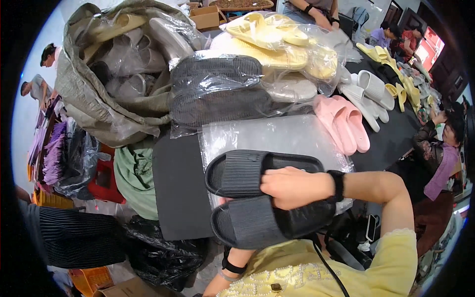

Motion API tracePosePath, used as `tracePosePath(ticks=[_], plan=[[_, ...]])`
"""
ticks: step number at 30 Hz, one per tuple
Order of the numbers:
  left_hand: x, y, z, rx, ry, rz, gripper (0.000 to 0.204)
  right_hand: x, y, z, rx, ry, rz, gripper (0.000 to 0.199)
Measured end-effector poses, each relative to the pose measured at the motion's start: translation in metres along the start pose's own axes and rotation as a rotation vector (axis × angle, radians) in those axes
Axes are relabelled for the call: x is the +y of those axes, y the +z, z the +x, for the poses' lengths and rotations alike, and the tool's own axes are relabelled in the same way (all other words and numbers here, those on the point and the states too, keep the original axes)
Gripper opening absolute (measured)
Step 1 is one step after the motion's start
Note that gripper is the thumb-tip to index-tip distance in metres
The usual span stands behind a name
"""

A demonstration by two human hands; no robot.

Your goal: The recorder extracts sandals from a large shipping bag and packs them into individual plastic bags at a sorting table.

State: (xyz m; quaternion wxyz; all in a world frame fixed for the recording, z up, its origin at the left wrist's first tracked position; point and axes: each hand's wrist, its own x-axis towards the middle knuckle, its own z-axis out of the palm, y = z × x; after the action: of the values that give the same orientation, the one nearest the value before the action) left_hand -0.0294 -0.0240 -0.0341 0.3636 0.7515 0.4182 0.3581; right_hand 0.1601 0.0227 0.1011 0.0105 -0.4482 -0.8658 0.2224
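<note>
A pair of black ribbed slide slippers [242,173] is held side by side above the table, toes to the left. My right hand [297,188] is closed over their inner edges, just behind the straps. The lower slipper hides most of my left hand [225,200]; a bit of its fingers shows between the two toe ends, gripping from below. Under the slippers a clear plastic bag [267,131] lies flat on the dark tabletop [180,198]. Pink slippers [341,123] rest at the bag's right edge, apart from my hands.
Bagged black slippers [217,89] and bagged yellow slippers [267,39] are piled beyond the clear bag. A large woven sack [89,94] of bagged footwear stands at the far left. White slippers [368,94] lie to the right. Several people sit or stand around the room.
</note>
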Motion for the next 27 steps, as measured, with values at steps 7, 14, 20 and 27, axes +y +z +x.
tracePosePath(ticks=[7, 14, 20, 27], plan=[[0.029, -0.009, 0.017, -0.097, 0.013, 0.653, 0.076, 0.061, 0.021, 0.0, 0.33, 0.246, -0.104, 0.014], [0.027, -0.015, 0.016, -0.154, -0.045, 0.706, 0.093, 0.076, 0.026, -0.088, 0.42, 0.513, 0.068, 0.017], [0.028, -0.006, 0.018, -0.184, -0.013, 0.727, 0.092, 0.118, 0.028, -0.126, 0.51, 0.788, 0.191, 0.016], [0.031, -0.008, 0.015, -0.182, -0.04, 0.734, 0.093, 0.107, -0.004, -0.164, 0.619, 0.607, 0.506, 0.014]])
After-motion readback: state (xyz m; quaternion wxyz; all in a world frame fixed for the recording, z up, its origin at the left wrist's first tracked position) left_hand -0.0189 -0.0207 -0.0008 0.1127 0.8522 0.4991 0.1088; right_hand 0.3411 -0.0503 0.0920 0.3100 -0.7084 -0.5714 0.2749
